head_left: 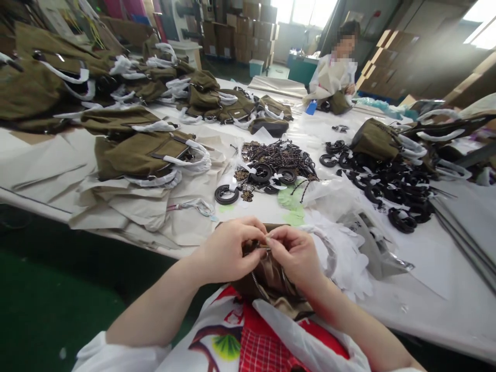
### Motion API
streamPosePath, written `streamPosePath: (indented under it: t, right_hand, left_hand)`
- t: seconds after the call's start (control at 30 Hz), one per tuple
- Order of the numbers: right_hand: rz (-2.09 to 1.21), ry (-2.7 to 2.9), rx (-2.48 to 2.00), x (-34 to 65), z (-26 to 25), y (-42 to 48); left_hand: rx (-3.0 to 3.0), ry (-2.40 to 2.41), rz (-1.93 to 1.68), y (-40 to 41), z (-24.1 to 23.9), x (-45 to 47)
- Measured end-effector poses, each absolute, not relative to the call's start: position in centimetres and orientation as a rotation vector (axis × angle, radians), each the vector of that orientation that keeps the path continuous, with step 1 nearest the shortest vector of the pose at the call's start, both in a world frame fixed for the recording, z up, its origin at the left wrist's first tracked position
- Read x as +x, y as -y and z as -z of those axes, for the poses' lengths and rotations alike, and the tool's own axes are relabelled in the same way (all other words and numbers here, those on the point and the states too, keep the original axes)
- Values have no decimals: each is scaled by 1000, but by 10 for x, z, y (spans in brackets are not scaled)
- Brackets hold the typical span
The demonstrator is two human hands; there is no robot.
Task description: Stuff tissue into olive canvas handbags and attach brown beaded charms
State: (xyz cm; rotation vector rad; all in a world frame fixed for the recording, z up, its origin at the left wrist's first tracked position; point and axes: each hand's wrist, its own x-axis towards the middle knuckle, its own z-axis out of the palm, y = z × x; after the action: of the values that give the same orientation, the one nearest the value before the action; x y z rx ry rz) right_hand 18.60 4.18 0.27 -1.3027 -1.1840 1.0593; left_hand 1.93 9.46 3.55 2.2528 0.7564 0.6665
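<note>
Head view: bag (pixel 273 281) held below L hand (pixel 232 249) & R hand (pixel 301 254), pinched together on its top, nr table (pixel 457 305) near edge.

Left hand (pixel 234 248) and right hand (pixel 297 254) — fingertips (pixel 273 243) close together (forearms (pixel 157 299) bare, angled inward)

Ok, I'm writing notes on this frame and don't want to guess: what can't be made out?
Head view: exactly what the left hand and right hand work on at the brown bag, covered by the hands themselves.
Head view: the full shape of the olive bag at far left, cut off by the picture's left edge.
Head view: any print on the stacked cartons, too small and blurred.
</note>
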Motion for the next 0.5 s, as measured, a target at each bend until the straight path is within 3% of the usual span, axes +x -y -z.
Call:
streamPosePath:
  t: [0.27, 0.5]
  right_hand:
    - [-1550, 1021, -976, 203, 4, -36]
    - [-1414, 999, -1213, 201, 15, -33]
  left_hand:
    - [1799, -784, -838, -105, -10, 18]
    - [1294, -803, -716, -97, -3, 19]
